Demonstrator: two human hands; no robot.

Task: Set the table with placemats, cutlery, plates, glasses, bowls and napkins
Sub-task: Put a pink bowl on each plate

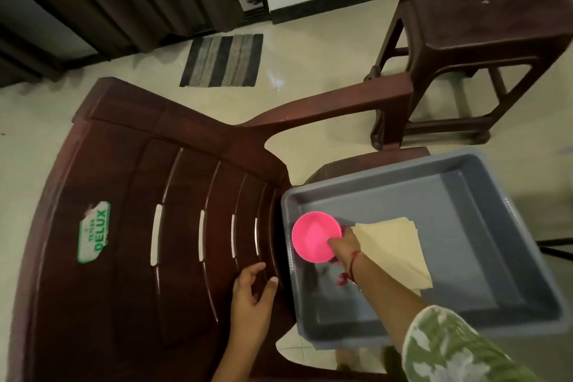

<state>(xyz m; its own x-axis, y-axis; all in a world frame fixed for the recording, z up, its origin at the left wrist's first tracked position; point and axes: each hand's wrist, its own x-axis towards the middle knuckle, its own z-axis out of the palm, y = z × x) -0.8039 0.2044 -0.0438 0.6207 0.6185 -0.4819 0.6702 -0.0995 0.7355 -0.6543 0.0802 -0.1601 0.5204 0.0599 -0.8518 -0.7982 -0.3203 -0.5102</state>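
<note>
At the left, on the sloping back of the brown chair (139,226), our left hand (251,298) rested with its fingers loosely spread, holding nothing. Just to the right, our right hand (344,242) gripped the pink bowl (314,236) by its near-right rim, over the left corner of the grey tray (465,226) that sat on the chair seat. We could not tell whether the bowl was lifted or touching the tray floor. We judged that we were fetching the bowl. No bench showed, so the next move called for raising the bowl clear of the tray wall, turning away from the chair and carrying it level to a place setting.

The bowl's mouth faced up toward us; being round, it had no long axis. Beside it on the right, a stack of cream napkins (390,248) lay flat in the tray, its long side running from far left to near right. Beyond, further right, stood a brown stool (483,9).
</note>
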